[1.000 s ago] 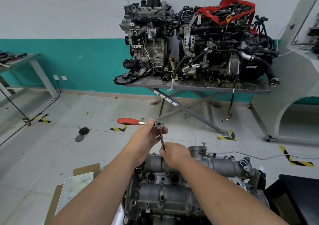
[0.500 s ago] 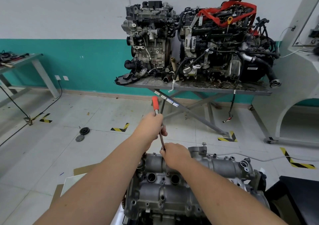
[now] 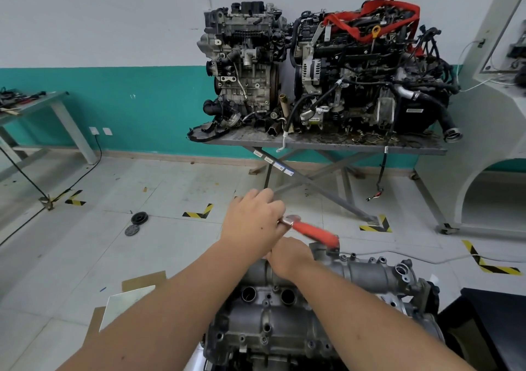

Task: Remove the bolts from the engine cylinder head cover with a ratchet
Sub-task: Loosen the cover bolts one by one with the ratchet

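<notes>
On the floor at far left lie two dark discs (image 3: 136,223). My left hand (image 3: 254,222) grips the head of the ratchet (image 3: 311,231), fingers curled round it, its red handle blurred and pointing right. Just below, my right hand (image 3: 290,254) pinches something beneath the ratchet head, hidden from me. Both sit over the far edge of the cylinder head cover (image 3: 287,316), low in the middle.
</notes>
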The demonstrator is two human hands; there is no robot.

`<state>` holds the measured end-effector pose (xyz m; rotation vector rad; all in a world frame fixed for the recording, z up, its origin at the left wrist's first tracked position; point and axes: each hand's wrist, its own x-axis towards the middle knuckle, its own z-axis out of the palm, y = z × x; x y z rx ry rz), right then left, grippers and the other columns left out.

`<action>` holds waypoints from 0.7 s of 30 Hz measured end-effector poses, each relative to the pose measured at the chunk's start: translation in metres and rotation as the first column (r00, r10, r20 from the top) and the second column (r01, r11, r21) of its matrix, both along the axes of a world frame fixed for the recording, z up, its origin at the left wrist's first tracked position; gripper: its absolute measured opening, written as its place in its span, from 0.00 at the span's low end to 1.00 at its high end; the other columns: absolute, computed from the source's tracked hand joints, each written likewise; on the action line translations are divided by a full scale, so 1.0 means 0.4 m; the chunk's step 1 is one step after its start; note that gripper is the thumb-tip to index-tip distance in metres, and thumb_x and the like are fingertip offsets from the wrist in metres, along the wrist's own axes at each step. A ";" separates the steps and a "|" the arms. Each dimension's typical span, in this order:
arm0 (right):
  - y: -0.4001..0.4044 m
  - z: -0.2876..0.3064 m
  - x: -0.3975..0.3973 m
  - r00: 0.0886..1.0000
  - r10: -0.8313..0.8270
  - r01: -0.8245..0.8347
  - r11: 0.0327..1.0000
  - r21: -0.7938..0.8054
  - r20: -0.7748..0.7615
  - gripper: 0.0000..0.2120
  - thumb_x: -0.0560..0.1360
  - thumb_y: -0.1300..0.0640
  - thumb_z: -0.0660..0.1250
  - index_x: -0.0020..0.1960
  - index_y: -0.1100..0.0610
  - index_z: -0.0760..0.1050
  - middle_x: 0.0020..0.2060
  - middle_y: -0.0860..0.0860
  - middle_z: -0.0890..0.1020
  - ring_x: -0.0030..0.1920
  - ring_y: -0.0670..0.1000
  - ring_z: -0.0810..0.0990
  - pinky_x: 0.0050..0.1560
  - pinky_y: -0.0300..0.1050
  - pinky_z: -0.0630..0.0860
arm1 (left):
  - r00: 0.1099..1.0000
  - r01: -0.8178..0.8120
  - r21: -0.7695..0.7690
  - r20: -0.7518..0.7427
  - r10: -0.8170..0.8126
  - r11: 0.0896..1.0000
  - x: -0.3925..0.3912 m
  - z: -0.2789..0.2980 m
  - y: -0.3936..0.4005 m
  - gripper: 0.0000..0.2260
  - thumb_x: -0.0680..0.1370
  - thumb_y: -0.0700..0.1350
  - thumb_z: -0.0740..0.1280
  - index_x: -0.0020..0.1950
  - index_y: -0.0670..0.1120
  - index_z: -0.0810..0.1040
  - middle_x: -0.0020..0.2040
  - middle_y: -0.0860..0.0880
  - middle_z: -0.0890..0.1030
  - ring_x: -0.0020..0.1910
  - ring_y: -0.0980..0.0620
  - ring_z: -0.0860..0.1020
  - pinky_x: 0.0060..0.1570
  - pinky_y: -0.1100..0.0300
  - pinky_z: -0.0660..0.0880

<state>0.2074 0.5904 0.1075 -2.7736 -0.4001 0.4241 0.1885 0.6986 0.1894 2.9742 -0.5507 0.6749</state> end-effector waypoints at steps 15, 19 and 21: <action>0.000 -0.023 0.020 0.999 -0.047 0.047 0.999 -0.016 -0.027 0.15 0.83 0.48 0.55 0.62 0.53 0.74 0.59 0.55 0.80 0.60 0.58 0.77 0.56 0.50 0.72 | 0.910 -0.396 -0.871 -0.328 -0.254 -0.292 0.006 -0.084 -0.032 0.20 0.84 0.58 0.51 0.56 0.53 0.81 0.42 0.47 0.85 0.43 0.52 0.82 0.51 0.53 0.74; -0.002 -0.028 0.021 0.999 -0.043 0.043 0.999 -0.012 -0.026 0.16 0.83 0.47 0.55 0.63 0.52 0.75 0.59 0.54 0.81 0.60 0.58 0.77 0.55 0.50 0.73 | 0.886 -0.450 -0.807 -0.349 -0.305 -0.383 0.008 -0.064 0.002 0.20 0.84 0.58 0.57 0.48 0.47 0.81 0.39 0.45 0.84 0.39 0.51 0.84 0.48 0.52 0.76; -0.001 -0.027 0.021 0.999 -0.042 0.042 0.999 -0.012 -0.026 0.16 0.83 0.47 0.55 0.64 0.52 0.74 0.59 0.54 0.81 0.60 0.58 0.77 0.56 0.51 0.73 | 0.868 -0.481 -0.821 -0.395 -0.300 -0.309 0.010 -0.053 0.008 0.19 0.84 0.57 0.56 0.49 0.45 0.78 0.39 0.46 0.85 0.41 0.50 0.84 0.49 0.51 0.77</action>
